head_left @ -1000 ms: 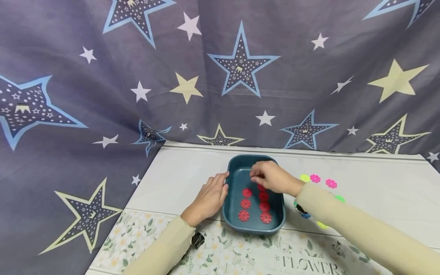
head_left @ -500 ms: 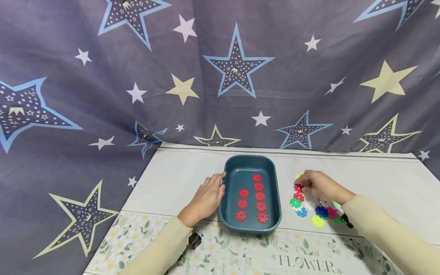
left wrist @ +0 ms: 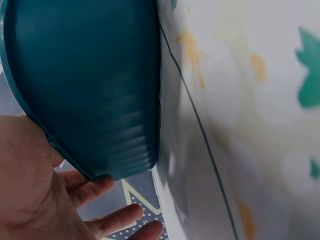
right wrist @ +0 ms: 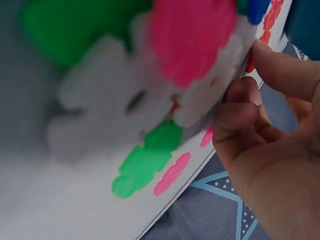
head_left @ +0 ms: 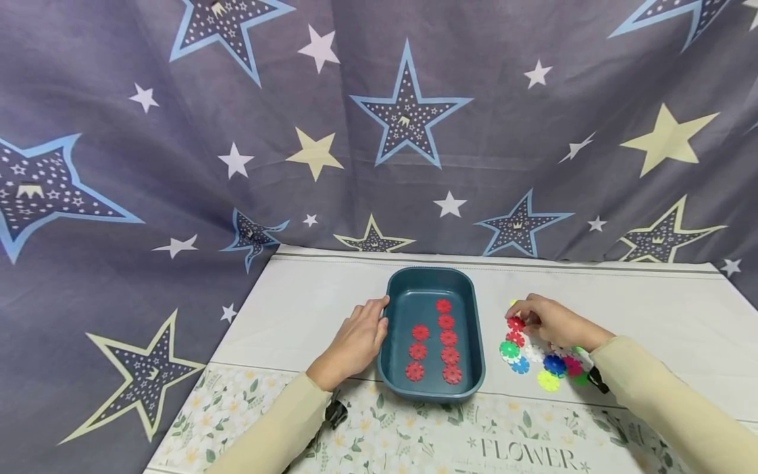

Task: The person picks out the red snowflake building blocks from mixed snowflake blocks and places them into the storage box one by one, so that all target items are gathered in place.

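A dark teal tray (head_left: 431,394) stands on the table, with two rows of red flower-shaped discs (head_left: 448,338) lying on its floor. My left hand (head_left: 355,342) touches the tray's left rim; the left wrist view shows its fingers (left wrist: 120,220) extended and loose beside the outer wall. To the right of the tray, my right hand (head_left: 556,322) is over a pile of coloured flower discs. Its curled fingers pinch a red flower disc (head_left: 516,323), whose edge shows by the fingertips in the right wrist view. The palm hides part of the pile.
Around the right hand lie a green disc (head_left: 509,349), a light blue disc (head_left: 520,365), a dark blue disc (head_left: 554,364) and a yellow disc (head_left: 548,380), plus pink and white ones. A star-patterned curtain (head_left: 367,197) hangs behind the table.
My right hand has left the tray and moved right to the loose discs, where it fingers a red one. The far red disc in the right row is uncovered. My left hand stays at the rim.
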